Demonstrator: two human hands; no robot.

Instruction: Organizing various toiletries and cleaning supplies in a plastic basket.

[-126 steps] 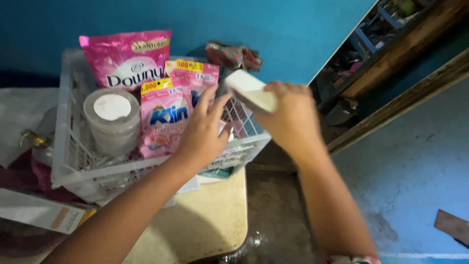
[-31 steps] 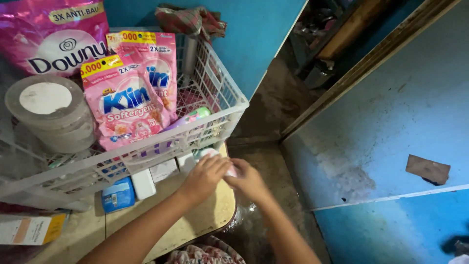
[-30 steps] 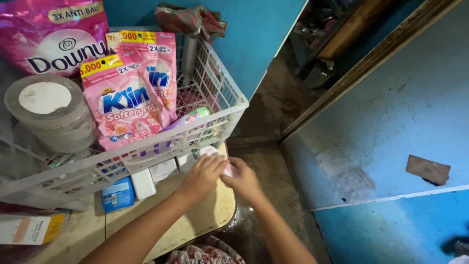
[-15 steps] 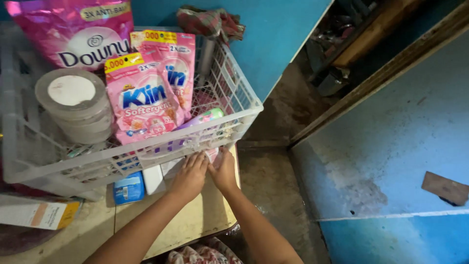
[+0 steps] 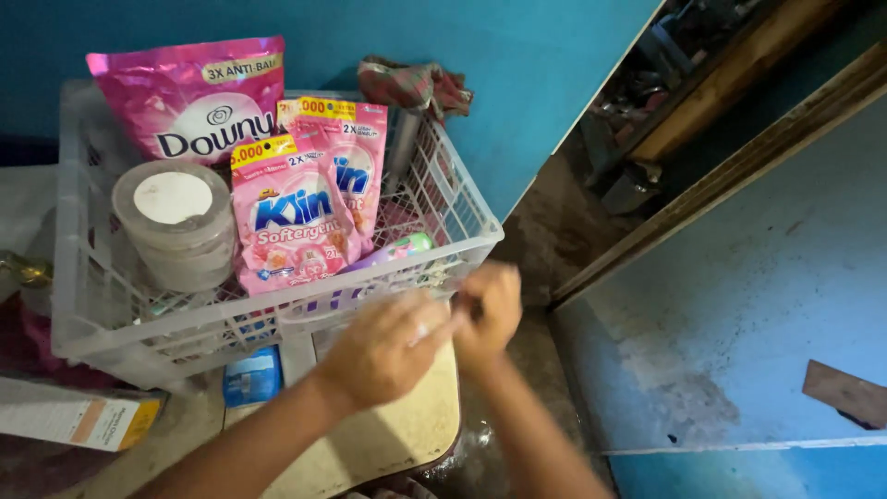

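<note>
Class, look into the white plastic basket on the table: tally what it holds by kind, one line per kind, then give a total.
In the white basket:
Pink pouches: 3
Lidded round tub: 1
Purple bottle with green cap: 1
Crumpled cloth on the far rim: 1
Total: 6

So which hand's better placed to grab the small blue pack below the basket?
Left, probably. The left hand sits nearer the blue pack by the white basket's front rim; the right hand is further right and would have to cross over it.
</note>
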